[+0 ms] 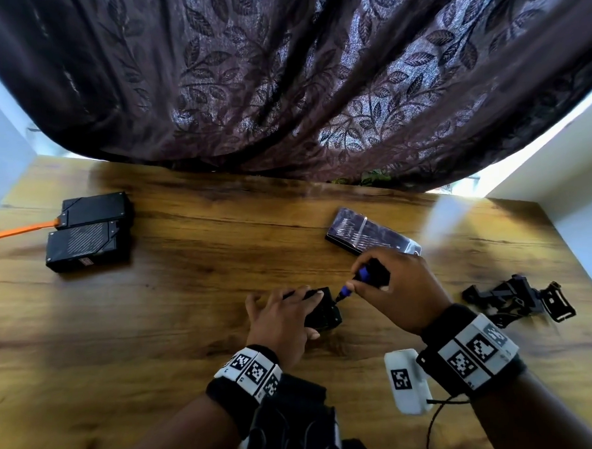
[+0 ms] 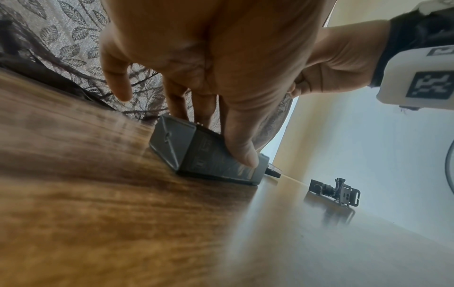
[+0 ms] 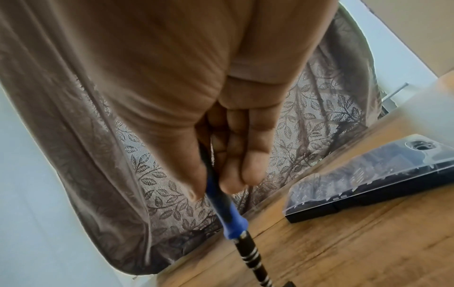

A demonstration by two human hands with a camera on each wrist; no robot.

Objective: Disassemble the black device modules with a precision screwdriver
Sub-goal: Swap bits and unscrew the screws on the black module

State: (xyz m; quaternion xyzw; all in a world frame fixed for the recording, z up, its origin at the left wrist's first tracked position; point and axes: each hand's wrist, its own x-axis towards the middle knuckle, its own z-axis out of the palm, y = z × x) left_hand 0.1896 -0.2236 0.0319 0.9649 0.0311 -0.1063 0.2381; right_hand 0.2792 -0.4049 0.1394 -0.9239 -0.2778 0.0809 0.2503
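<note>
A small black device module (image 1: 321,308) is pinned to the wooden table (image 1: 189,315) near the front centre by the left hand (image 1: 282,319), fingers laid over its top and thumb curled against its near side, presumably so it cannot turn under the tool. The precision screwdriver (image 1: 354,283) is gripped in the right hand (image 1: 397,287), tip angled onto the module's right end. The bit case (image 1: 370,232) is kept just beyond, probably for reach; two larger modules (image 1: 89,231) lie far left.
</note>
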